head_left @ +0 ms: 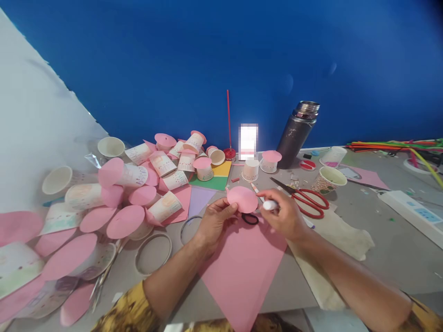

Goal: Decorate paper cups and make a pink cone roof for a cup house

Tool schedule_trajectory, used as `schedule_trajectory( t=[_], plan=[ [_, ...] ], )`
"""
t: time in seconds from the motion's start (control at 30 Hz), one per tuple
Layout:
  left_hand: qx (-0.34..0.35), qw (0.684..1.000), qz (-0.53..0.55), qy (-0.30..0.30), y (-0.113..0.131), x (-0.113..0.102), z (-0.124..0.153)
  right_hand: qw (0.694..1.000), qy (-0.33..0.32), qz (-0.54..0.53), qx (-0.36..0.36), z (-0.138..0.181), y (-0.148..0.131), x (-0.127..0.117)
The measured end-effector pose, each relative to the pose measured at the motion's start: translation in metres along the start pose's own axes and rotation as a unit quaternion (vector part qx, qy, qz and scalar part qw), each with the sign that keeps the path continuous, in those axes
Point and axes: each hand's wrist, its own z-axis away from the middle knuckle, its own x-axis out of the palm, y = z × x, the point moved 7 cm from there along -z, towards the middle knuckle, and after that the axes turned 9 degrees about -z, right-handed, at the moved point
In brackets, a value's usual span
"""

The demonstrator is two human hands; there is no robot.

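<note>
My left hand (219, 221) pinches the lower left edge of a pink paper disc (242, 199) between thumb and fingers, holding it above the table. Closed around a white, round-ended stick (270, 205) is my right hand (284, 216); its kind does not show clearly. The right fingertips are close to the disc's right edge, and I cannot tell whether they touch it. Below both hands lies a large pink paper sheet (247, 267). A black loop (249, 219), like a scissor handle, shows just under the disc.
Many paper cups with pink discs (162, 163) crowd the left. Red-handled scissors (309, 203) lie right of my right hand, near a patterned cup (328, 180). A dark bottle (297, 136) stands at the back. A power strip (413, 214) lies far right, tape rings (154, 253) on the left.
</note>
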Motion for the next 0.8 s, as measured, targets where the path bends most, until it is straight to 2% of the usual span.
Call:
schedule_trajectory(
  t=[0.03,0.1,0.17,0.23,0.3,0.5,0.63,0.8],
  plan=[
    [0.015,1.0,-0.017,-0.001,0.002,-0.001,-0.001,0.993,0.005,-0.079,0.086,-0.002,0.013,-0.002],
    [0.038,0.998,-0.057,-0.005,0.004,-0.001,-0.001,0.945,-0.011,-0.235,0.227,-0.003,0.03,0.0],
    [0.051,0.992,-0.116,-0.006,0.005,-0.002,0.0,0.886,-0.064,-0.345,0.304,-0.001,0.032,0.008],
    [0.051,0.984,-0.169,-0.01,0.004,-0.001,0.0,0.858,-0.106,-0.378,0.331,0.001,0.028,0.014],
    [0.04,0.984,-0.174,-0.028,0.002,0.0,0.0,0.863,-0.11,-0.364,0.333,0.002,0.026,0.014],
    [-0.024,0.997,-0.024,-0.07,-0.007,0.011,0.003,0.881,-0.088,-0.334,0.324,0.004,0.023,0.013],
    [-0.053,0.995,-0.002,-0.081,-0.012,0.019,0.006,0.879,-0.107,-0.322,0.335,0.006,0.02,0.018],
    [-0.054,0.995,0.022,-0.081,-0.013,0.024,0.008,0.87,-0.122,-0.328,0.347,0.009,0.018,0.023]
  ],
)
